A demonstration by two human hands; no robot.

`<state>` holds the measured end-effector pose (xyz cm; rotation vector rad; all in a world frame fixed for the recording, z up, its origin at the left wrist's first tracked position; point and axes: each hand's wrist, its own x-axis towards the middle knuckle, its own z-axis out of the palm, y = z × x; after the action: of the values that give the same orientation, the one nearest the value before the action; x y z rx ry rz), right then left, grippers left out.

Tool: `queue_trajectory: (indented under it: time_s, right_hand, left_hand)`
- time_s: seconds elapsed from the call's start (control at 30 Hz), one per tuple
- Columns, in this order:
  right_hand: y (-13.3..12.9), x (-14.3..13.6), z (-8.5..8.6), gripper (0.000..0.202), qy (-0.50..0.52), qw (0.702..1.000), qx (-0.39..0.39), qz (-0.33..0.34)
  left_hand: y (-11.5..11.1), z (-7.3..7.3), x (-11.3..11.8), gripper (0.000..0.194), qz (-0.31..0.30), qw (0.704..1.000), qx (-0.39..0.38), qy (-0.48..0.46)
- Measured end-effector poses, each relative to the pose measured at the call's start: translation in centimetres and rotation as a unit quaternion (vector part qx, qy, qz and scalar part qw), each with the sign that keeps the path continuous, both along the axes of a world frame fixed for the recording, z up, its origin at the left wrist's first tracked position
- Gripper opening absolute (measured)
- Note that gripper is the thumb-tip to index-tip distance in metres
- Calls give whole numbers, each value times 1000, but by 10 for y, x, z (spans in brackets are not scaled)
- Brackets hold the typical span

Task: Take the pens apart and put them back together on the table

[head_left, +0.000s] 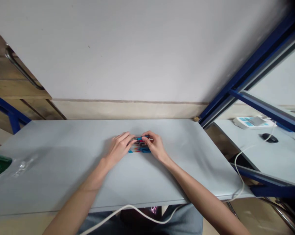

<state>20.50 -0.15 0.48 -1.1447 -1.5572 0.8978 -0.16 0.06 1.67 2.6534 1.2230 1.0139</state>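
Note:
Near the middle of the grey table [88,182], several thin pens or sticks [144,149] with blue, red and dark parts lie side by side between my hands. My left hand [120,146] curves over their left ends, its fingers closed on the left end of a slim dark and blue pen [139,138]. The right end of that same pen is pinched between the thumb and fingers of my right hand [155,145]. It lies across the far side of the group. The fingers partly hide the pens, and their exact kind is too small to tell.
A green-labelled clear bottle [0,165] lies at the left edge. A white cable [238,163] runs down on the right and across my lap. Blue frame bars [250,58] separate a second table with a white device [254,122] and a black mouse [270,138].

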Motion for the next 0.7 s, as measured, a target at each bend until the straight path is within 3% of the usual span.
queue_trajectory:
  time_s: [0.27, 0.37, 0.47, 0.7]
  right_hand:
    - [1, 1, 2, 26, 36, 998, -42, -6]
    - [0, -1, 1, 44, -27, 999, -35, -11]
    - [0, -3, -1, 59, -42, 997, -54, 25]
    - [-24, 12, 11, 38, -35, 998, -2, 49]
  left_hand:
    - [4, -3, 4, 19, -33, 999, 12, 27]
    - [1, -3, 5, 17, -25, 999, 33, 21]
    - [-3, 0, 4, 18, -20, 999, 43, 24]
    - [-21, 1, -3, 32, -15, 999, 23, 36]
